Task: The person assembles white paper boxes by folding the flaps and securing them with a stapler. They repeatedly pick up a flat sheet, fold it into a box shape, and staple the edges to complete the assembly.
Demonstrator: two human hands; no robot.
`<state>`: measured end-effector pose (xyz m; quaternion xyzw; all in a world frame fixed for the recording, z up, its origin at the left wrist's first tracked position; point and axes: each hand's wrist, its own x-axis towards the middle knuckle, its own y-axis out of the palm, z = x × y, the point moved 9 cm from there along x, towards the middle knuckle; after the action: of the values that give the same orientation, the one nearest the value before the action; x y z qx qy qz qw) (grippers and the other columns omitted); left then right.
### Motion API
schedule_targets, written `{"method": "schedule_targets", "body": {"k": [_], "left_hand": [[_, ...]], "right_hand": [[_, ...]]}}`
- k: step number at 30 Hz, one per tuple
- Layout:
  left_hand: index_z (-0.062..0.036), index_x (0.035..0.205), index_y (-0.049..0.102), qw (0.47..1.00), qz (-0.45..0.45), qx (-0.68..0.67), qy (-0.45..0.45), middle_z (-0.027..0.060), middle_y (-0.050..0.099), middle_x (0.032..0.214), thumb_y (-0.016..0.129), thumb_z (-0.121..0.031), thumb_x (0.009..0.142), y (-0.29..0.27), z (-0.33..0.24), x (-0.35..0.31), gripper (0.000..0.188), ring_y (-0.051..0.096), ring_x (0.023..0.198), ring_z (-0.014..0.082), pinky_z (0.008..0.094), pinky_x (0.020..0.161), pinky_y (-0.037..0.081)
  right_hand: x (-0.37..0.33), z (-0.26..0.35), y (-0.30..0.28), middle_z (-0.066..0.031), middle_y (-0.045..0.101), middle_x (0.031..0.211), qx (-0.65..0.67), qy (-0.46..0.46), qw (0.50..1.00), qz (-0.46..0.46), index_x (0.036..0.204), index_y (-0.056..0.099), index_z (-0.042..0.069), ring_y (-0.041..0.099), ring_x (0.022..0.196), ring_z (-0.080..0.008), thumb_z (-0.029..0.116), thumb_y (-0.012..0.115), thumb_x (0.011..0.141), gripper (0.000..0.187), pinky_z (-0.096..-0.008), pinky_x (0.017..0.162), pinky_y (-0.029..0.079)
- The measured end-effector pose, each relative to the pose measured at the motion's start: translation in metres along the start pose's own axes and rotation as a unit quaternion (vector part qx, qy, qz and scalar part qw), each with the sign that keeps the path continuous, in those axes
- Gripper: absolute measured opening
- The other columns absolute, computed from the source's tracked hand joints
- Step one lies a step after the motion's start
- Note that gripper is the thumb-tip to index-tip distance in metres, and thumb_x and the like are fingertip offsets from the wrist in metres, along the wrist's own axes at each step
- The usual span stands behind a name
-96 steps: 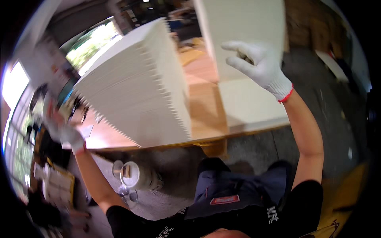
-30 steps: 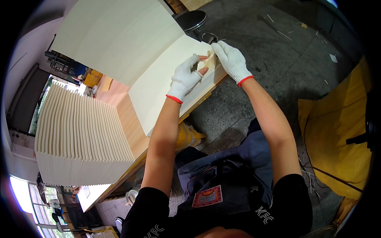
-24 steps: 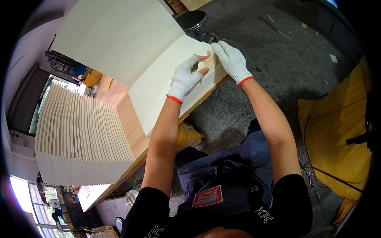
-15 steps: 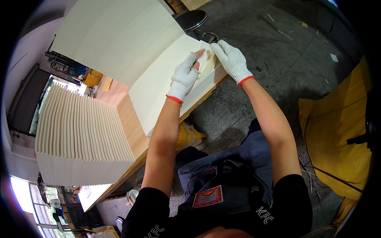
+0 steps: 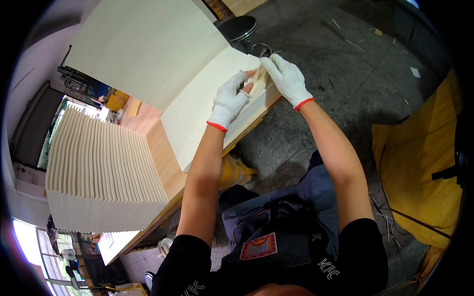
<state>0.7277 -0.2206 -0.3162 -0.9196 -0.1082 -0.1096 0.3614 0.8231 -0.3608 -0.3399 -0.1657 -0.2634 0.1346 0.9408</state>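
Observation:
Both my hands wear white knit gloves with red cuffs. They are at the near right end of a stack of cream paper sheets (image 5: 197, 116) on a wooden table. My right hand (image 5: 287, 79) is closed on the corner of the sheets, its fingertips partly hidden from view. My left hand (image 5: 232, 98) rests on top of the stack beside that corner. Its bare thumb and forefinger are apart, touching a curled, lifted part of the sheets (image 5: 260, 78).
A taller cream stack (image 5: 148, 44) rises behind. To the left, a ridged stack of staggered cream bundles (image 5: 103, 163) stands on the wooden table (image 5: 165, 158). A black round stool (image 5: 238, 28) is beyond the far corner. Yellow sheeting (image 5: 419, 167) hangs at right, above scraps on the grey floor.
My left thumb and forefinger have shifted slightly, down and toward the curled corner. My right hand has come a little nearer to me, still on the corner.

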Motion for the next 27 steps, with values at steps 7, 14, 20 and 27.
{"method": "schedule_targets", "body": {"k": [7, 14, 20, 27], "left_hand": [[-0.0108, 0.119, 0.067, 0.999, 0.02, 0.049, -0.014, 0.0137, 0.07, 0.103, 0.069, -0.024, 0.09, 0.003, 0.005, 0.003, 0.032, 0.067, 0.095, 0.0262, 0.0339, 0.085, 0.05], [-0.0064, 0.12, 0.066, 0.998, 0.033, 0.034, -0.04, 0.0077, 0.064, 0.102, 0.067, -0.016, 0.09, 0.008, 0.012, 0.002, 0.031, 0.058, 0.096, 0.0163, 0.031, 0.089, 0.047], [-0.0093, 0.117, 0.067, 0.993, -0.077, 0.008, 0.092, 0.0148, 0.069, 0.11, 0.06, -0.015, 0.094, -0.008, -0.015, -0.003, 0.025, 0.066, 0.104, 0.0281, 0.0345, 0.092, 0.049], [-0.0095, 0.112, 0.068, 0.995, 0.016, 0.1, -0.01, 0.0116, 0.071, 0.11, 0.073, -0.023, 0.087, 0.005, 0.003, 0.002, 0.029, 0.067, 0.103, 0.0266, 0.0347, 0.091, 0.05]], "right_hand": [[0.002, -0.003, 0.001, -0.0216, 0.065, 0.083, -0.014, 0.004, 1.0, 0.0, 0.095, 0.058, 0.009, 0.063, 0.083, -0.0422, 0.052, 0.042, 0.101, 0.047, -0.0501, 0.071, 0.046], [0.001, -0.004, 0.001, -0.0215, 0.065, 0.084, -0.013, 0.013, 1.0, 0.002, 0.095, 0.058, 0.009, 0.064, 0.083, -0.0412, 0.053, 0.043, 0.1, 0.047, -0.0501, 0.071, 0.046], [0.0, -0.001, 0.002, -0.0203, 0.064, 0.082, 0.009, 0.031, 0.999, 0.021, 0.093, 0.058, 0.009, 0.063, 0.082, -0.0405, 0.052, 0.043, 0.1, 0.047, -0.0494, 0.072, 0.046], [0.001, -0.007, 0.002, -0.0198, 0.064, 0.081, -0.003, 0.02, 1.0, 0.001, 0.092, 0.058, 0.01, 0.063, 0.081, -0.04, 0.051, 0.044, 0.1, 0.045, -0.0488, 0.071, 0.046]]}}
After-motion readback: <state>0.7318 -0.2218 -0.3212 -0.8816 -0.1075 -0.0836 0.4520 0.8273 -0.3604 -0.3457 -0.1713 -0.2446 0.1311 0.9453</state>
